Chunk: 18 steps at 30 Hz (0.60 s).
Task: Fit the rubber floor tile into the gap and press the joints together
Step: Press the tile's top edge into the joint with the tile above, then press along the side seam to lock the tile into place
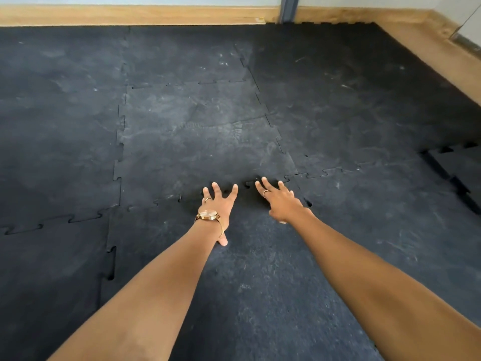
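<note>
A black rubber floor tile (247, 282) with jigsaw edges lies in front of me, set among other black tiles. My left hand (220, 207), with a gold watch and a ring, lies flat with fingers spread on the tile's far edge. My right hand (279, 200), also ringed, presses flat beside it on the same far joint (247, 185). That joint shows dark open notches between the two hands. The tile's left edge joint (112, 264) also gapes slightly. Neither hand holds anything.
Interlocking black tiles (195, 131) cover the floor up to a wooden skirting board (130, 15) at the back and right. A grey post (287, 9) stands at the back wall. At the right, loose tile edges (453, 173) sit raised and unjoined.
</note>
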Each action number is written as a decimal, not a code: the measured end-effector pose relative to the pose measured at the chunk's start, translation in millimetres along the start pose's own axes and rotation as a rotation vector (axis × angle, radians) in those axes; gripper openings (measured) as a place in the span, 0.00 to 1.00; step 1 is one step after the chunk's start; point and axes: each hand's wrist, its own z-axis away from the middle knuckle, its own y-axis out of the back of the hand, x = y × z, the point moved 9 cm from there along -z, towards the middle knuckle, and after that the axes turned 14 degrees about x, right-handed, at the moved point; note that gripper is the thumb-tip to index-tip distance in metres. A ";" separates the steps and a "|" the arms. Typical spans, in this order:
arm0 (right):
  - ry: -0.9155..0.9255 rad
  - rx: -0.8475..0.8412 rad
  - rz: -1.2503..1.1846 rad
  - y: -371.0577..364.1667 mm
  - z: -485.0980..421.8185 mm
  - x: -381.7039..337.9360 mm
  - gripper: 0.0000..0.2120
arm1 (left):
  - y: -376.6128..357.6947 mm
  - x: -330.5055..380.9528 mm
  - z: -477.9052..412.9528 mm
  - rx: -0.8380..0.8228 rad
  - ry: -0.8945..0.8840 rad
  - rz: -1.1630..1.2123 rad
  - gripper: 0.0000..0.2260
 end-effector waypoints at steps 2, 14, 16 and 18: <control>-0.016 -0.090 -0.033 -0.5 -1.2 1.2 0.43 | 1.5 3.0 0.6 0.012 -0.010 -0.044 0.65; -0.073 -0.044 -0.048 3.2 0.7 2.0 0.57 | 4.3 22.3 -4.0 0.029 -0.092 -0.203 0.66; -0.208 0.059 -0.168 -1.0 14.5 15.1 0.57 | 3.9 19.2 -3.8 0.007 -0.087 -0.175 0.66; -0.345 0.113 -0.211 -13.1 39.5 31.1 0.56 | 2.8 20.0 -3.6 -0.008 -0.080 -0.158 0.66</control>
